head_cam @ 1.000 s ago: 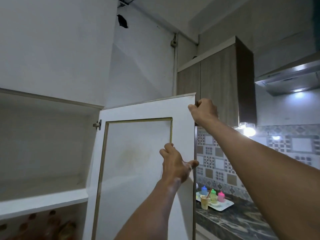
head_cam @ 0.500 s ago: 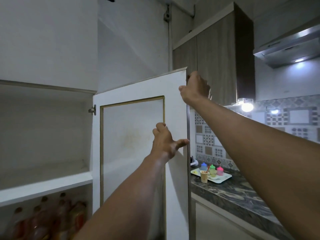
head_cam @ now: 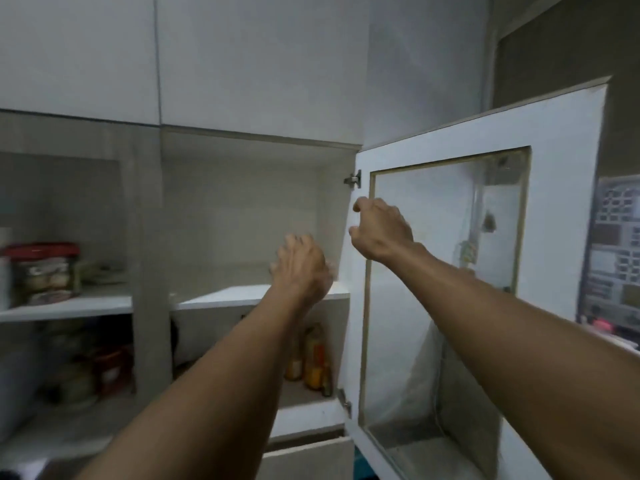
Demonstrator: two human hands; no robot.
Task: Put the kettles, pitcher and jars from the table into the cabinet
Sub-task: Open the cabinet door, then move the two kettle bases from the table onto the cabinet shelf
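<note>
We begin at 9 o'clock in the view, where the cabinet point(head_cam: 149, 237) stands open with 2 bays. The left bay holds a red-lidded jar point(head_cam: 41, 271) on its upper level. The containers under it are too blurred for us to name.

In the right bay, a white shelf point(head_cam: 225, 296) runs across the middle, and a few bottles point(head_cam: 313, 355) stand below it at about 5 o'clock from the shelf's centre.

Our left hand point(head_cam: 301, 268) is raised in front of that shelf's right end, its back towards us. It is smeared by motion, but its fingers look loosely extended and hold nothing.

At 2 o'clock from it, our right hand point(head_cam: 379, 230) has its fingers curled in. It sits over the hinge-side edge of the door point(head_cam: 561, 202), just below the upper hinge point(head_cam: 354, 179). We cannot tell whether the fingers grip that edge or only hover by it.

The door, white-framed with a clear pane, stands swung out to 3 o'clock. Past its far edge (at the frame's right margin) we see a strip of tiled wall point(head_cam: 616, 244).
</note>
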